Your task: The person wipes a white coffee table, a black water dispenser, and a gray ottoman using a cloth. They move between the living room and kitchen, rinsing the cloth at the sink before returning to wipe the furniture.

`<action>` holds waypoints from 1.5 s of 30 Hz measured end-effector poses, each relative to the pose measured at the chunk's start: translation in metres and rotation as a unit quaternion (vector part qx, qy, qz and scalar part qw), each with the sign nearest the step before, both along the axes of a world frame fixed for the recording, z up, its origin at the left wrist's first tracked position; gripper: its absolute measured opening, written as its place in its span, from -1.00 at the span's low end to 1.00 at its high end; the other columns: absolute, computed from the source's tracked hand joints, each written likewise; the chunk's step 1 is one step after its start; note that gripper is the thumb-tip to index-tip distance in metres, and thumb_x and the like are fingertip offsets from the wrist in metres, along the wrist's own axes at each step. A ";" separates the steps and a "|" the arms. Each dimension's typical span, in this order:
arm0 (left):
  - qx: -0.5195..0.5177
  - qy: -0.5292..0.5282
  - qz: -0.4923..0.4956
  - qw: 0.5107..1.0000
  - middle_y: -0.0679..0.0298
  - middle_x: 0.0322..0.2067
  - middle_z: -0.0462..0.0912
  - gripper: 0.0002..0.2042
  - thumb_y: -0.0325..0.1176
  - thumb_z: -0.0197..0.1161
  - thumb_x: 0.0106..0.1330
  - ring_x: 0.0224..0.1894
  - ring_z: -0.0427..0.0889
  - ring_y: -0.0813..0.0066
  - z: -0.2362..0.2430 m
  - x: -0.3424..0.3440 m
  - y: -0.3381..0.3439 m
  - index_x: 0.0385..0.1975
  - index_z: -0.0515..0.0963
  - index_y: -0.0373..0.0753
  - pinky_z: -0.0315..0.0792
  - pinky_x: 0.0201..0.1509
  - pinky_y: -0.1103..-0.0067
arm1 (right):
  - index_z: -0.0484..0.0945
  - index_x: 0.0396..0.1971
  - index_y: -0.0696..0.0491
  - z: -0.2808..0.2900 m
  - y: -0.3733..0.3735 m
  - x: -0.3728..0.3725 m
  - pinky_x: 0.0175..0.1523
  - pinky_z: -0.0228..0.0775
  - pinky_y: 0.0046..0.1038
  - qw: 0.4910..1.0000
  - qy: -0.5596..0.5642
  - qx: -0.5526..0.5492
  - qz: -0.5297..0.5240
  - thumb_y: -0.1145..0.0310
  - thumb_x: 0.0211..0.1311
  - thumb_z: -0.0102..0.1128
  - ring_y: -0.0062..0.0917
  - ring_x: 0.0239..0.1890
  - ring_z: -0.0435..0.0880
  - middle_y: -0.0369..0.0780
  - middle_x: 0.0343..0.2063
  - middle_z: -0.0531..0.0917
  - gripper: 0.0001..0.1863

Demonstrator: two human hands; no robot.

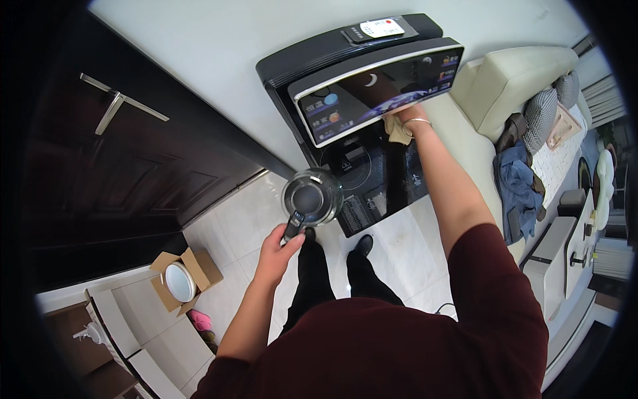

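Observation:
My left hand (pixel 272 256) is closed round the black handle of a clear glass kettle (pixel 327 213) with a dark lid, held up over the floor beside a black glass-topped tea machine (pixel 372 199). Under the lower edge of the machine's tilted screen (pixel 382 90) is my right hand (pixel 413 116), partly hidden, with a bracelet at its wrist. It is closed on a beige cloth (pixel 399 132) against the black top. A round ring marking (pixel 349 169) shows on that top, left of the cloth.
A dark door (pixel 133 166) with a metal handle stands at left. On the floor below it sits an open cardboard box (pixel 199 269) holding a white round container, near pink slippers (pixel 199 320). A cream sofa (pixel 525 83) with cushions and blue clothing (pixel 518 183) borders the right.

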State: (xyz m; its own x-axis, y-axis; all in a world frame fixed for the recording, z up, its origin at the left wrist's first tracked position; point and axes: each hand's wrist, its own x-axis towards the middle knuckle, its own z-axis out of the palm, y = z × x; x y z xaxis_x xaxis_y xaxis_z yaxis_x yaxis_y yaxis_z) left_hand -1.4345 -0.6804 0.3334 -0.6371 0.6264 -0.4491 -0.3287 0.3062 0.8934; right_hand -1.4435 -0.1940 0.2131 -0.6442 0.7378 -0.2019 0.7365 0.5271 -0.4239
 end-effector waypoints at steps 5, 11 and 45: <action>0.001 -0.002 0.050 0.999 0.21 -0.15 0.55 -0.73 -0.34 0.22 0.25 -0.07 0.51 0.46 -0.007 0.003 -0.044 -0.11 0.47 -0.33 0.47 0.06 0.44 | 0.36 0.22 -0.11 0.021 -0.085 -0.025 0.27 0.04 -0.28 0.960 -0.219 0.174 -0.025 -0.08 0.26 -0.14 -0.37 0.23 0.35 -0.20 0.20 0.40 -0.42; 0.004 -0.005 0.049 0.999 0.31 -0.20 0.57 -0.75 -0.31 0.27 0.23 -0.12 0.47 0.56 0.008 -0.013 -0.051 -0.16 0.51 -0.29 0.35 0.03 0.54 | 0.40 0.17 0.04 0.005 -0.175 -0.036 0.35 -0.13 -0.12 0.952 -0.143 0.240 0.122 0.09 0.26 -0.19 -0.22 0.30 0.23 -0.14 0.23 0.37 -0.46; 0.034 -0.003 0.162 0.986 0.43 -0.30 0.54 -0.81 -0.40 0.26 0.24 -0.29 0.40 0.70 0.005 -0.047 -0.135 -0.19 0.51 -0.27 0.29 -0.13 0.70 | 0.44 0.05 0.01 0.027 -0.295 0.040 0.33 0.09 -0.13 0.935 0.145 0.102 0.308 0.40 -0.15 0.28 -0.15 0.24 0.29 -0.04 0.16 0.37 -0.40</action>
State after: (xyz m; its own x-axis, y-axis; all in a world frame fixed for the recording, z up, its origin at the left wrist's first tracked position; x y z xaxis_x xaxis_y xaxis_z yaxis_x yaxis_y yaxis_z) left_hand -1.4815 -0.8158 0.3383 -0.8061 0.4192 -0.4177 -0.4048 0.1243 0.9059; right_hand -1.4036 -0.4891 0.2399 -0.9650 0.2137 0.1518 0.1368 0.9045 -0.4039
